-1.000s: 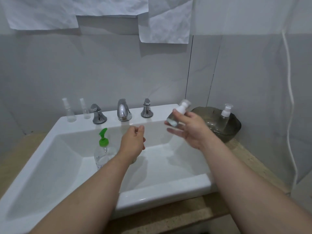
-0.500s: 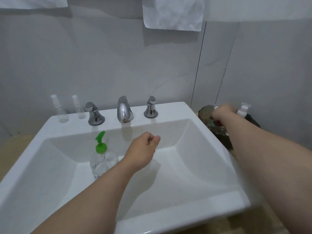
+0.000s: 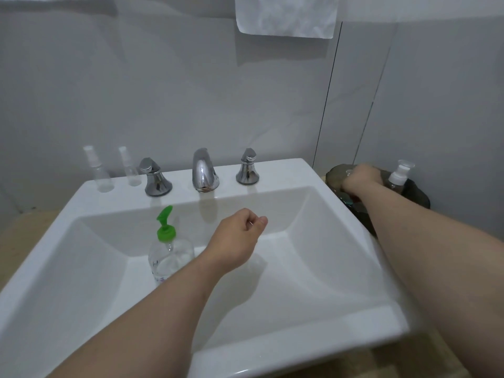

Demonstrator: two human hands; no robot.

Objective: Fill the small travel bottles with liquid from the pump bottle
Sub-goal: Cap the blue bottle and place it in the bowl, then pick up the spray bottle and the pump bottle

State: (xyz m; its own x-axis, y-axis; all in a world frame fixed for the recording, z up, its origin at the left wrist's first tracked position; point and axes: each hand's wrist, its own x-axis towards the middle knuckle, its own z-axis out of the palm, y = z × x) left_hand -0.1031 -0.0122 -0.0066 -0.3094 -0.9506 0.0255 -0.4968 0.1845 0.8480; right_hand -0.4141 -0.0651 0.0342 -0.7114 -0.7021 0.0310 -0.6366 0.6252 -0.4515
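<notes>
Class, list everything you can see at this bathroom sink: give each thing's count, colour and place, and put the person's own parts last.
Sink: one, white, centre.
Faucet spout: one, chrome, back ledge, middle.
Faucet handles: two, chrome, either side of the spout.
Spray bottles: two, clear, back ledge, far left.
Pump bottle: one, clear with green pump, standing in the basin, left.
Bowl: one, dark, right of the sink.
White-pump bottle: one, clear, in the bowl.
Paper sheet: one, white, on the wall.
Left hand: loosely closed over the basin.
Right hand: reaching into the bowl; contents hidden.
</notes>
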